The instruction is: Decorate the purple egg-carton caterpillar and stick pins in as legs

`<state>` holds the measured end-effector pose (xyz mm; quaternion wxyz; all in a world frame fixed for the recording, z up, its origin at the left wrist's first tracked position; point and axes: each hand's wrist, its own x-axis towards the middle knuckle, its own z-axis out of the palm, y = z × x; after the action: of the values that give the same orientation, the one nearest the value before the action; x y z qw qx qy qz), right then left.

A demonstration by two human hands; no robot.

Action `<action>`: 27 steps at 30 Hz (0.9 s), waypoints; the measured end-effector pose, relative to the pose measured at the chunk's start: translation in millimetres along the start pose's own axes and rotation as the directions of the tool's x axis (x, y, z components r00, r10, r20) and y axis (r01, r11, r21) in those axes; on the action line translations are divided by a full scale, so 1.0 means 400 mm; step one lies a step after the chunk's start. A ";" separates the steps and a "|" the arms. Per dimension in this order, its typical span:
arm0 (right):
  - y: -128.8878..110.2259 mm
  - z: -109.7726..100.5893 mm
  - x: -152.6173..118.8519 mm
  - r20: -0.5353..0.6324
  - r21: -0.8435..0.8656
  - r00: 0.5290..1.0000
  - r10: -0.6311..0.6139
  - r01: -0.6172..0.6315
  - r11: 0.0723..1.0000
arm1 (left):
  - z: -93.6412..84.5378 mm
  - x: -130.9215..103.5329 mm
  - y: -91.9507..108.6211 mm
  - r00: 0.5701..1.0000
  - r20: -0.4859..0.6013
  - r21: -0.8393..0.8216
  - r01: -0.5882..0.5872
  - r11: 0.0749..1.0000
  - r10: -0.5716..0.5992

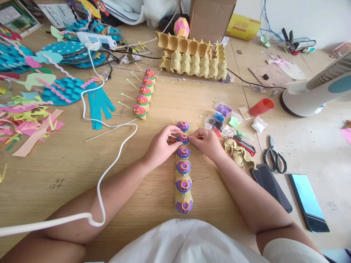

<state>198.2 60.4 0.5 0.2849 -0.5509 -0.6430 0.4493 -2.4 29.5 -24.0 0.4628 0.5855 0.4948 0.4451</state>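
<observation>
A strip of egg-carton cups point(183, 167) lies lengthwise in front of me, its bumps covered in purple and blue clay with orange rings. My left hand point(166, 142) grips the second bump from the far end, thumb and fingers at its left side. At that bump's right side, my right hand point(206, 141) pinches a thin yellow-tipped stick point(202, 136); its inner end is hidden by my fingers. Similar sticks poke out of the farthest bump point(182, 126). Another yellow-tipped stick point(205, 167) lies right of the strip.
A red-and-green egg-carton strip point(142, 95) with sticks stands further left. A white cable point(118, 155) loops across the left side. Clay packets point(219, 118), a utility knife point(244, 145), scissors point(275, 157) and phones point(271, 186) lie right. Egg cartons point(196, 64) sit behind.
</observation>
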 end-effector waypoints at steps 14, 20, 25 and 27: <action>-0.012 -0.016 -0.009 0.007 -0.046 1.000 -0.004 0.004 0.999 | 0.000 -0.002 -0.009 1.000 -0.001 -0.033 -0.019 0.999 0.019; 0.002 -0.020 -0.006 0.059 0.046 0.998 -0.009 0.006 0.999 | -0.002 -0.002 -0.006 1.000 0.001 -0.019 -0.023 1.000 0.023; 0.017 -0.028 0.000 0.107 0.114 0.994 -0.022 0.010 0.993 | -0.001 -0.002 -0.004 1.000 -0.002 -0.032 -0.016 0.999 0.016; 0.020 -0.030 0.001 0.119 0.136 0.993 -0.025 0.008 0.991 | 0.000 -0.002 -0.002 1.000 -0.002 -0.036 -0.020 0.999 0.020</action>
<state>211.9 63.9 -1.4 0.2862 -0.4969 -0.6315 0.5219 -2.5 28.9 -24.9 0.4683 0.5816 0.4812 0.4593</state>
